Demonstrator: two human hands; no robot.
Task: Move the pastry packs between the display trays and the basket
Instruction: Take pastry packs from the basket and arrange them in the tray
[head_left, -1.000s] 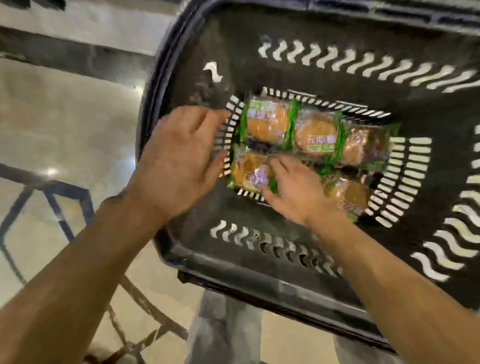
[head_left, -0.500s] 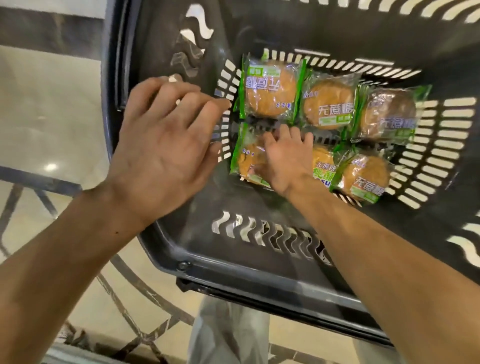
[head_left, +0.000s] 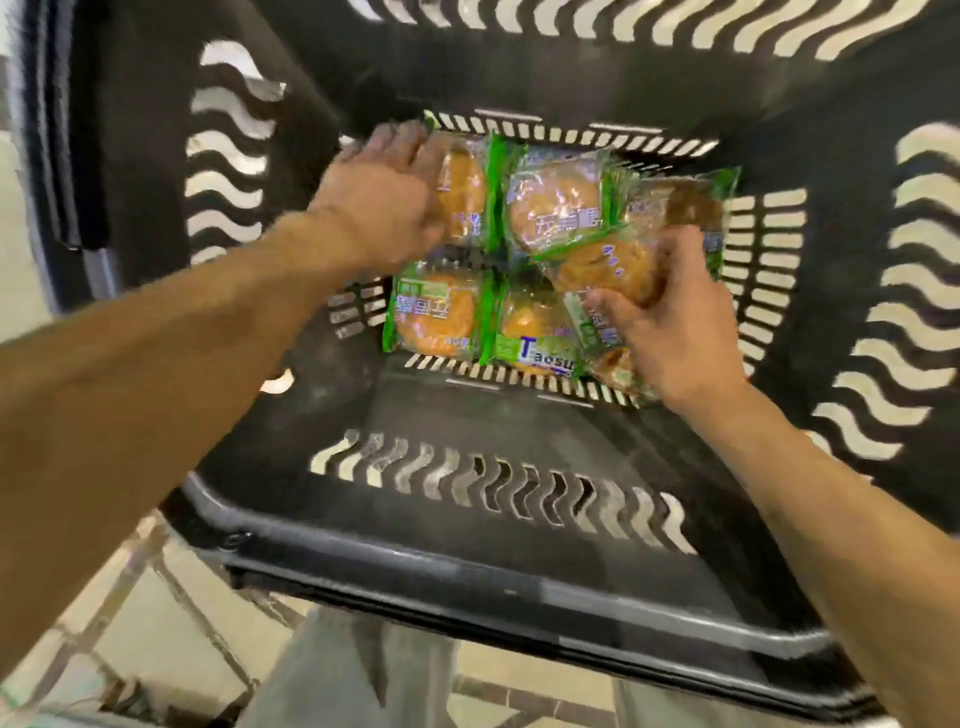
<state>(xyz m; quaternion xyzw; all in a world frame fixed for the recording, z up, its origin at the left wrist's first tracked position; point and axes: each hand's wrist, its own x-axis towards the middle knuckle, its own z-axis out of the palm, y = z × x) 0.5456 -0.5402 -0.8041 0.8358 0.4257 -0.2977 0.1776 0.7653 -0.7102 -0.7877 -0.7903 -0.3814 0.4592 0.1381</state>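
Note:
Several green-edged pastry packs lie on the floor of a black plastic basket (head_left: 467, 525). My left hand (head_left: 384, 202) reaches into the far left corner, its fingers over the far-left pack (head_left: 465, 195); the blur hides whether they curl round it. My right hand (head_left: 670, 322) grips a pack (head_left: 602, 267) at the right, raised and tilted above the others. A pack (head_left: 556, 202) lies in the far middle, another pack (head_left: 436, 312) at the near left, and one marked "Taosu" (head_left: 530, 338) beside it.
The basket's walls with wavy slots rise on all sides around my hands. Below its near rim I see my grey trousers (head_left: 353, 675) and a tiled floor (head_left: 156, 613) with dark lines.
My left hand moved from the basket's left wall down onto the far-left pack. My right hand shifted from the near-left pack to the right and lifted one there.

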